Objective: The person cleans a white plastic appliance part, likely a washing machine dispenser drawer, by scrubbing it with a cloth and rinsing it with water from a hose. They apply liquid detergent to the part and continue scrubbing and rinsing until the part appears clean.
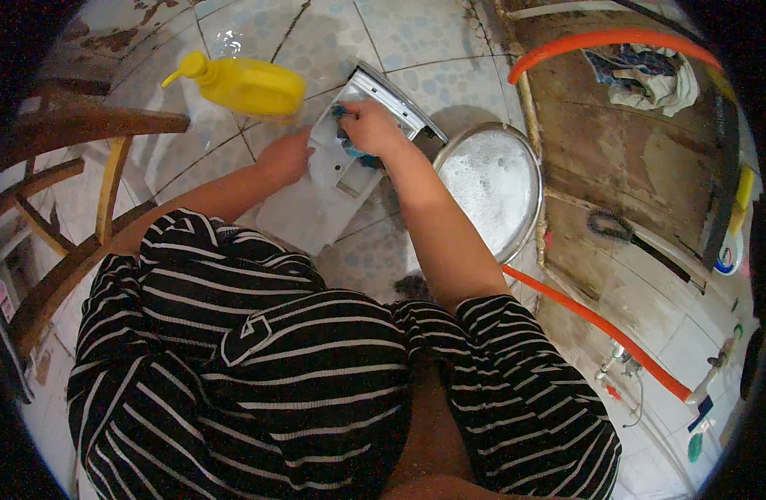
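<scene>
A long, pale plastic panel (314, 200) with a metal-trimmed far end lies slanted before me, low over the tiled floor. At its left edge, my left hand (286, 157) grips it, the fingertips partly hidden. My right hand (371, 128) is on the panel's upper part, closed around a blue-green cloth or scrubbing pad (353, 149). A round metal basin (492, 187) of foamy water stands right of the panel, beside my right forearm. On the floor to the upper left lies a yellow plastic bottle (251, 86) with a pump top.
A wooden chair (113, 187) stands at the left. An orange hose (598, 312) runs at the right, past a stained, raised ledge. A black-handled brush (658, 255) and a crumpled cloth (651, 81) lie on the right side. The floor tiles (420, 84) look wet.
</scene>
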Available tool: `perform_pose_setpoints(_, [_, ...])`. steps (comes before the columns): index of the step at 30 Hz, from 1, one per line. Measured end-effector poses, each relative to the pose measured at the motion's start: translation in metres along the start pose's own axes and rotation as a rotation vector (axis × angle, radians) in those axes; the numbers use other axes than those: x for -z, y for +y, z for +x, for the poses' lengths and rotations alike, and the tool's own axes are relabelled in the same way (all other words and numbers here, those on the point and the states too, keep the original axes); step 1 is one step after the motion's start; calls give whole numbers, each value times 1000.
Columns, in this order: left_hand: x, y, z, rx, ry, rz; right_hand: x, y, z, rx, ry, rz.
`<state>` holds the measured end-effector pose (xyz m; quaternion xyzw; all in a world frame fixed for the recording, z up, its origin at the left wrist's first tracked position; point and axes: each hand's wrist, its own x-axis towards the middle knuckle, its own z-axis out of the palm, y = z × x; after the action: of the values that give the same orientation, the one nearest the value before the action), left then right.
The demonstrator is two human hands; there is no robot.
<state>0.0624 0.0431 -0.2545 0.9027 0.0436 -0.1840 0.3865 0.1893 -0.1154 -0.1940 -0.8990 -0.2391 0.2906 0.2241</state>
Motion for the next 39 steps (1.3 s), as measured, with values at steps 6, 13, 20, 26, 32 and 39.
perform_pose_setpoints(6, [5,8,-2,37,-16,36,5,1,13,-12,-148,-53])
perform_pose_setpoints(13, [5,7,-8,-71,60,-15,-5,-5,3,-169,196,170])
perform_pose_setpoints(20, [-7,-6,2,-6,49,30,-11,-19,3,-135,113,-86])
perform_pose_setpoints(26, [5,14,-6,16,40,61,10,-19,6,-116,-74,-228])
perform_pose_setpoints(32, [-10,-10,-5,57,44,26,77,-6,-67,-305,-35,-243])
perform_pose_setpoints(39, [20,34,-15,29,20,28,36,-9,-57,83,258,-224])
